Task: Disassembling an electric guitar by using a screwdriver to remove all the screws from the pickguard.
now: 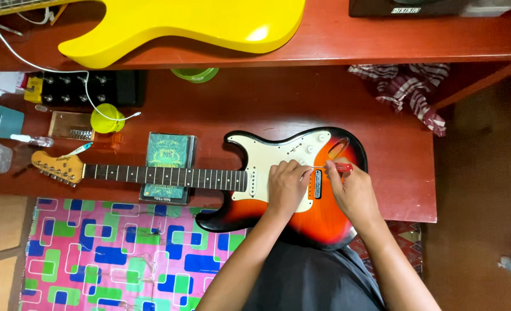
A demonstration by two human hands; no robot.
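A sunburst guitar (324,222) lies flat across the red table (405,173), neck pointing to the person's left, body at the table's near edge against their lap; the neck rests on a stack of small green boxes (171,151). The left hand (287,185) lies palm-down on the white pickguard (267,158), fingers curled loosely and pressing near the bridge (317,184); it grips nothing that I can see. The right hand (353,193) is closed around a red-handled screwdriver (340,167), pinched between thumb and fingers; its thin shaft runs leftward over the bridge toward the left fingertips, though the tip is too small to place exactly.

On the shelf above sits a yellow guitar body (180,26); below it, a black pedal (88,87), a white cable (37,60), a yellow-green cup (107,118); a striped cloth (411,89) hangs off to the right; a pink patterned mat (117,256) covers the floor beside the person's left arm.
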